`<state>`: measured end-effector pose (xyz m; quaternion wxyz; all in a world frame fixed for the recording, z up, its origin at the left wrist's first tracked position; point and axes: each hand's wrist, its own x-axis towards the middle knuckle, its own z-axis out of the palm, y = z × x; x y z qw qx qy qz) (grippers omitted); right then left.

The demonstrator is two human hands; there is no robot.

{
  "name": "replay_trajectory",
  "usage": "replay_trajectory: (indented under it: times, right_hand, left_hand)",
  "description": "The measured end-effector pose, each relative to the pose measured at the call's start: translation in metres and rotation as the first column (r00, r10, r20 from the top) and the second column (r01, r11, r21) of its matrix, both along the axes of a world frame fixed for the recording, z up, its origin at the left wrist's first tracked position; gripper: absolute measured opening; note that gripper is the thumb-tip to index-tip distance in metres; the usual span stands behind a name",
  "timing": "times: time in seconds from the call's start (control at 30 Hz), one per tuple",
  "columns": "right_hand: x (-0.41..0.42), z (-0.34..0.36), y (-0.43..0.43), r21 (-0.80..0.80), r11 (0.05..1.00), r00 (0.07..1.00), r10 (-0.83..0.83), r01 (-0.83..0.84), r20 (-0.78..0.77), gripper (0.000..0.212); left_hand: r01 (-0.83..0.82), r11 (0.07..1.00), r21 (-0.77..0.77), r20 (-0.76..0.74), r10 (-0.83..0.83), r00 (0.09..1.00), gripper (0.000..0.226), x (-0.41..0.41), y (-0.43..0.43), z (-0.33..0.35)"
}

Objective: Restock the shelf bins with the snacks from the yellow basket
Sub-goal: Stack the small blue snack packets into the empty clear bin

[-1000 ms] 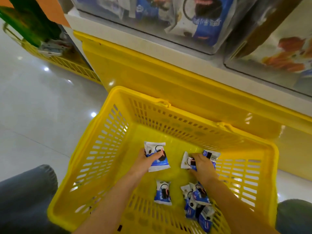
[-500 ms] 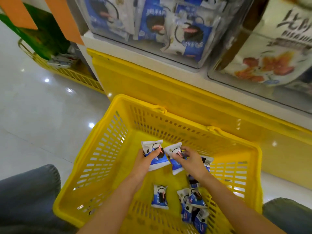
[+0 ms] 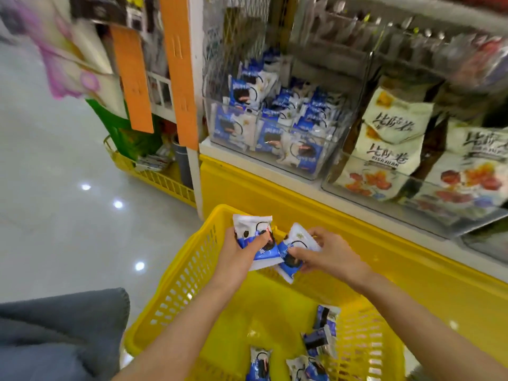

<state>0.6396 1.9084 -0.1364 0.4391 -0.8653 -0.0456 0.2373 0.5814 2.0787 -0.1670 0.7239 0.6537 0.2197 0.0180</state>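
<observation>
Hands meet above the far end of the yellow basket (image 3: 178,281), each with one snack. On one side the left hand (image 3: 236,257) grips a blue-and-white packet (image 3: 251,229), thumb pressed across its front and fingers curled behind it. Opposite, the right hand (image 3: 330,257) pinches a second packet (image 3: 298,242) of the same kind between thumb and fingers. The two packets overlap at their lower corners and sit over the basket's far rim, below the shelf. Several loose packets (image 3: 324,325) lie on the basket floor by its right wall, and a single packet (image 3: 259,362) lies nearer the middle. On the shelf above, a clear bin (image 3: 302,171) is piled with matching blue-and-white snacks. Just to its right, a neighbouring bin (image 3: 384,207) holds cream bags (image 3: 393,141) printed in red and orange. Two orange strips (image 3: 132,81) hang at the shelf's left edge, over a glossy pale floor (image 3: 55,215)
</observation>
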Motion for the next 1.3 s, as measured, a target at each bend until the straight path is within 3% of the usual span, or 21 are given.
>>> replay_trajectory:
  times: [0.13, 0.4, 0.6, 0.77, 1.0, 1.17, 1.23, 1.3]
  right_hand:
    - [0.013, 0.056, 0.009, -0.104, 0.994, 0.969, -0.019, 0.046, 0.246, 0.032]
    - [0.056, 0.153, 0.060, 0.068, 0.994, 0.820, -0.111, 0.088, 0.562, 0.033]
    - [0.106, 0.162, 0.115, 0.104, 0.992, 0.751, -0.123, 0.072, 0.649, 0.041]
    - [0.148, 0.145, 0.153, 0.024, 0.988, 0.809, -0.137, 0.151, 0.571, 0.047]
    - [0.184, 0.124, 0.182, -0.180, 0.983, 0.883, 0.056, 0.033, 0.465, 0.036]
    - [0.185, 0.128, 0.185, -0.280, 0.959, 0.882, 0.098, 0.039, 0.461, 0.051]
    - [0.175, 0.135, 0.181, -0.273, 0.958, 0.846, 0.071, 0.090, 0.529, 0.055]
    - [0.154, 0.142, 0.175, -0.140, 0.985, 0.744, 0.021, 0.098, 0.668, 0.044]
  left_hand:
    - [-0.041, 0.999, -0.009, 0.082, 0.042, 0.996, 0.037, 0.008, 0.021, 0.049]
    - [-0.042, 0.995, 0.089, 0.160, 0.027, 0.987, 0.027, 0.014, 0.069, 0.111]
    - [-0.126, 0.992, 0.024, 0.143, 0.122, 0.982, 0.039, 0.027, 0.085, 0.125]
    - [-0.176, 0.978, -0.110, 0.058, 0.183, 0.981, 0.052, 0.039, 0.097, 0.124]
    - [-0.146, 0.971, -0.191, 0.011, 0.150, 0.989, 0.054, 0.052, 0.116, 0.127]
    - [-0.113, 0.955, -0.274, 0.044, 0.129, 0.991, 0.049, 0.055, 0.118, 0.134]
    - [-0.097, 0.947, -0.305, 0.045, 0.116, 0.992, 0.038, 0.055, 0.115, 0.136]
    - [-0.088, 0.939, -0.333, 0.039, 0.107, 0.993, 0.031, 0.054, 0.112, 0.137]
